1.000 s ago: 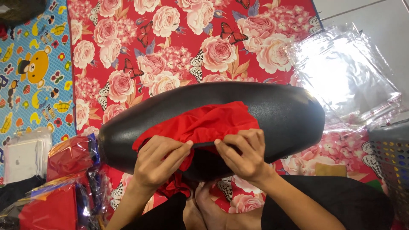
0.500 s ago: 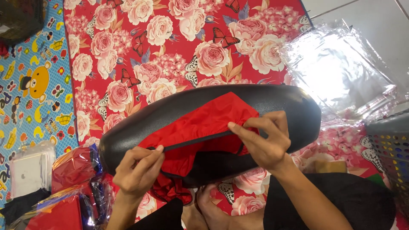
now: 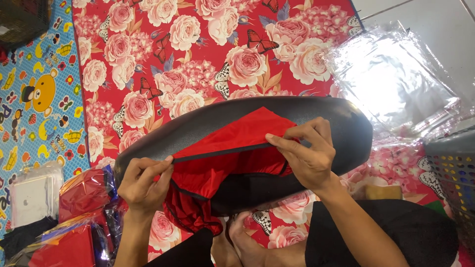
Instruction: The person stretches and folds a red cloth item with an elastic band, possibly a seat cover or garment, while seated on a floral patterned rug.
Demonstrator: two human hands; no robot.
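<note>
While flat on the black board [image 3: 326, 118], red cloth [image 3: 232, 143] pinched by left hand [image 3: 143, 183] and right hand [image 3: 307, 155].

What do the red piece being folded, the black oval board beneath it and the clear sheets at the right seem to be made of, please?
Red piece: thin woven cloth, likely synthetic; it creases sharply and gathers in soft folds. Black oval board: stiff, with a matte, finely grained skin, perhaps vinyl or foam. Clear sheets: glossy plastic film, see-through, wrinkled and glaring.

grey perforated basket [image 3: 454, 168] cut off at right edge, red cloth [image 3: 222, 158] partly hidden under fingers [image 3: 292, 146]
</note>
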